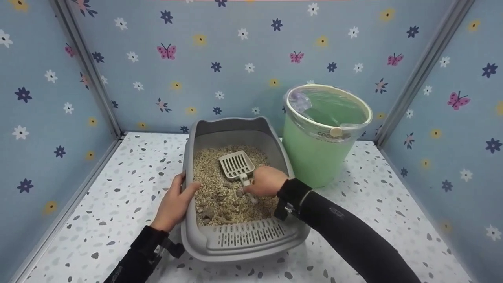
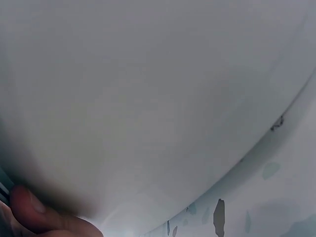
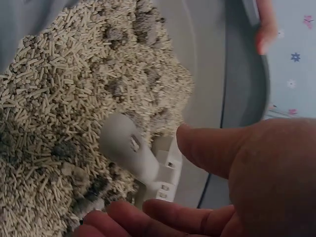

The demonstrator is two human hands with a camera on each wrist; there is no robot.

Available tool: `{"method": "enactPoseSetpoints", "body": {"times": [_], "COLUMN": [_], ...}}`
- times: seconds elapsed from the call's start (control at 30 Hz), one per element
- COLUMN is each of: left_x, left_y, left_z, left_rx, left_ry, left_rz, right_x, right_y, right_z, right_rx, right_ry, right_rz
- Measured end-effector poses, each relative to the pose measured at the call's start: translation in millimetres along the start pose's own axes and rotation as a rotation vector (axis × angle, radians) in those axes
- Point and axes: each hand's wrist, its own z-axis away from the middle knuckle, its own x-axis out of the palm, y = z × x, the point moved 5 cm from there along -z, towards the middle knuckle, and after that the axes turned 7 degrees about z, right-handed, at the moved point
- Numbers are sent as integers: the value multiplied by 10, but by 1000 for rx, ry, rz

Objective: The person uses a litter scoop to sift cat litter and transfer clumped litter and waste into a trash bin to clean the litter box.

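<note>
A grey cat litter box (image 1: 245, 255) stands on the speckled surface, partly filled with tan pellet litter (image 1: 212, 169) and darker clumps. My left hand (image 1: 173, 206) grips the box's left side, its thumb over the rim. In the left wrist view the box's smooth outer wall (image 2: 148, 123) fills most of the picture, with a finger at the lower left. A pale slotted litter scoop (image 1: 237, 164) lies over the pellets, its head pointing away from me. My right hand (image 1: 269, 181) holds it near the neck between thumb and fingers, while the handle end (image 3: 118, 136) sticks out.
Close against the box's right side is a green bin (image 1: 314, 157) lined with a clear bag. Flower-patterned walls (image 1: 235, 51) enclose the back and both sides. At the front of the box runs a slotted step (image 1: 251, 236).
</note>
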Motion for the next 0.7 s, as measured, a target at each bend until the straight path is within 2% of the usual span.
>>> {"method": "enactPoseSetpoints", "body": {"times": [0.17,0.43,0.7], "left_x": [4,-1,-5], "left_y": [13,-2,-22], "left_z": [-7,-6,-5], "left_rx": [19,-1,-16], "left_ry": [1,17,26], "left_rz": [-17,-6,-5], "right_x": [96,178,185], "right_y": [-23,-27,5], "right_z": [-70,-164,-204], "right_rx": [26,24,12], "right_ry": [-32,-45,-17], "right_rz": [-28,-114,-43]}}
